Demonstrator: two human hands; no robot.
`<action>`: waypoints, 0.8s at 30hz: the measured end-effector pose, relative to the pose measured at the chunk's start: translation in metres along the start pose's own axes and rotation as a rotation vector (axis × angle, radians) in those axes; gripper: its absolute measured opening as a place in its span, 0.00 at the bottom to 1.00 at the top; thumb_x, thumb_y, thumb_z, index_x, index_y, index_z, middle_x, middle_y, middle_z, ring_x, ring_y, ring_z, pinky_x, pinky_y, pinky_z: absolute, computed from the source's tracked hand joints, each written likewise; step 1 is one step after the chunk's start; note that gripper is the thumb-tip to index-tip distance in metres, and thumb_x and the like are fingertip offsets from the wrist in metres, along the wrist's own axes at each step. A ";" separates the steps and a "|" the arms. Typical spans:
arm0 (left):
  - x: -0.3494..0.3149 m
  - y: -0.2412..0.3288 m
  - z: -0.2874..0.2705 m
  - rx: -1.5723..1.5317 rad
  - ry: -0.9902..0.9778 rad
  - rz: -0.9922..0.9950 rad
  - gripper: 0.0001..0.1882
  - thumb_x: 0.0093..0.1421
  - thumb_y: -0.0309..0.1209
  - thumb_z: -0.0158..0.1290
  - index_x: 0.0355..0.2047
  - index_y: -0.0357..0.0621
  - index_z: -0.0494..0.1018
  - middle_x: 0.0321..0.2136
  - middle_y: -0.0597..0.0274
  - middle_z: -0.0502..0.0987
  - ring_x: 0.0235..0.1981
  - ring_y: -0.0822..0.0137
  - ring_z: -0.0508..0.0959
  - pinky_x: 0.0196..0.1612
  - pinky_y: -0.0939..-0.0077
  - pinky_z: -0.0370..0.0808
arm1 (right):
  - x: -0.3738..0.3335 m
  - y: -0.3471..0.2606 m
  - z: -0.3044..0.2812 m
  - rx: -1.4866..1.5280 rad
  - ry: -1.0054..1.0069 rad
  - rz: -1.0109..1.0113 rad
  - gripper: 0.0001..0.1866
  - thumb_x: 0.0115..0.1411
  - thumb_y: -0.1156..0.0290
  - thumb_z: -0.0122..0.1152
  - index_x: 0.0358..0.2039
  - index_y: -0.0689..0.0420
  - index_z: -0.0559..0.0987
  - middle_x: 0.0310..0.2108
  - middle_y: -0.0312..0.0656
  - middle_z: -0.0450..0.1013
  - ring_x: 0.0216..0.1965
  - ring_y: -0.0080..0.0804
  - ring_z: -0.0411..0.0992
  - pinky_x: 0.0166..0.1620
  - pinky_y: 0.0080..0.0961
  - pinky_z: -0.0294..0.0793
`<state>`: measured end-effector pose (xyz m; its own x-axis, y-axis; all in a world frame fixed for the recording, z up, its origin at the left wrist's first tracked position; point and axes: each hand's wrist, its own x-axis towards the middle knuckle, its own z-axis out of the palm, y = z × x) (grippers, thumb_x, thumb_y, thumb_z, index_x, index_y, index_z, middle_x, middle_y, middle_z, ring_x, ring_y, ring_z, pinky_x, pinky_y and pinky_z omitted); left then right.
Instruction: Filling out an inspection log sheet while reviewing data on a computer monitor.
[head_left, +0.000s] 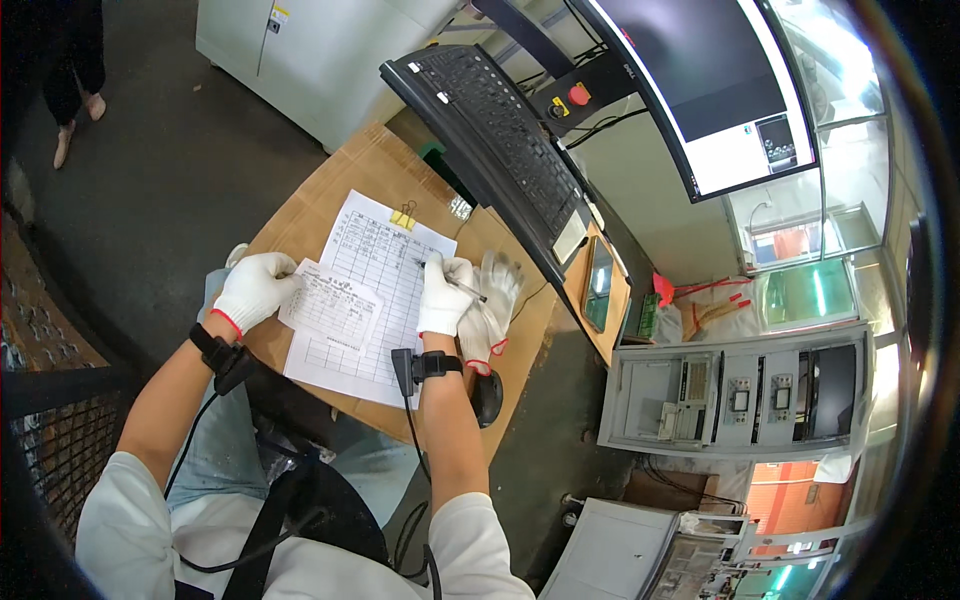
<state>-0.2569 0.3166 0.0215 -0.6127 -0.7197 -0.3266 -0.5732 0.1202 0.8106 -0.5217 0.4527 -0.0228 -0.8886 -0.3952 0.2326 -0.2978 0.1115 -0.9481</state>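
Observation:
Both my hands wear white knit gloves with red cuffs. My right hand (445, 293) grips a pen (467, 290), its tip end over the right columns of a gridded form (380, 262) on the cardboard-covered tabletop. A yellow-tagged binder clip (404, 215) sits at the form's top edge. With its fingers closed on the left edge of a smaller printed slip (335, 308), my left hand (257, 290) keeps that slip lying over the form. A spare pair of white gloves (492, 310) rests just right of my right hand.
A black mouse (487, 398) lies behind my right wrist. Beyond the papers stand a keyboard (500, 130) on a tray, a monitor (720, 100) and a red emergency button (579, 94). A phone (597, 285) lies to the right. At the far left another person's legs (75, 80) show.

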 end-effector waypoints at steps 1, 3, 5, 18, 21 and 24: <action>-0.002 0.000 -0.001 0.010 -0.004 -0.028 0.15 0.61 0.35 0.60 0.44 0.38 0.81 0.38 0.53 0.85 0.40 0.64 0.84 0.46 0.71 0.78 | -0.002 -0.005 0.003 0.027 -0.011 0.000 0.16 0.61 0.72 0.68 0.23 0.55 0.67 0.19 0.29 0.64 0.22 0.16 0.60 0.27 0.20 0.63; 0.002 -0.014 0.001 -0.022 0.042 0.030 0.14 0.61 0.34 0.59 0.42 0.36 0.82 0.34 0.54 0.84 0.34 0.65 0.83 0.40 0.72 0.78 | -0.005 -0.015 0.008 0.057 -0.022 0.004 0.17 0.61 0.72 0.68 0.23 0.55 0.67 0.19 0.28 0.63 0.22 0.16 0.59 0.27 0.20 0.62; 0.002 -0.021 0.001 -0.056 0.092 0.078 0.13 0.60 0.34 0.59 0.39 0.35 0.82 0.31 0.55 0.84 0.27 0.66 0.82 0.34 0.72 0.78 | -0.007 -0.028 0.009 0.023 -0.024 0.042 0.16 0.60 0.74 0.70 0.24 0.55 0.69 0.21 0.28 0.66 0.24 0.16 0.62 0.28 0.19 0.65; -0.066 0.005 -0.007 -0.793 0.189 -0.040 0.12 0.66 0.33 0.57 0.44 0.38 0.76 0.28 0.69 0.79 0.17 0.85 0.67 0.17 0.87 0.59 | -0.177 -0.152 -0.062 0.321 -0.211 0.074 0.12 0.61 0.82 0.65 0.45 0.61 0.78 0.37 0.38 0.79 0.32 0.18 0.74 0.37 0.18 0.76; -0.074 0.007 -0.002 -0.943 0.262 0.043 0.11 0.65 0.33 0.58 0.42 0.39 0.77 0.24 0.71 0.76 0.15 0.83 0.65 0.16 0.86 0.58 | -0.197 -0.154 -0.078 0.341 -0.015 0.004 0.14 0.69 0.81 0.51 0.53 0.63 0.74 0.42 0.47 0.79 0.32 0.23 0.76 0.37 0.21 0.78; -0.087 0.012 0.008 -1.779 -0.212 -0.095 0.13 0.66 0.37 0.57 0.44 0.41 0.76 0.23 0.74 0.74 0.17 0.82 0.66 0.17 0.87 0.58 | -0.208 -0.161 -0.073 0.434 0.050 0.172 0.23 0.66 0.71 0.61 0.59 0.65 0.69 0.47 0.53 0.77 0.41 0.36 0.79 0.47 0.32 0.80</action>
<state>-0.2150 0.3860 0.0562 -0.7503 -0.5712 -0.3328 0.5199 -0.8208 0.2367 -0.3149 0.5838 0.0973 -0.9312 -0.3589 0.0645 0.0191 -0.2248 -0.9742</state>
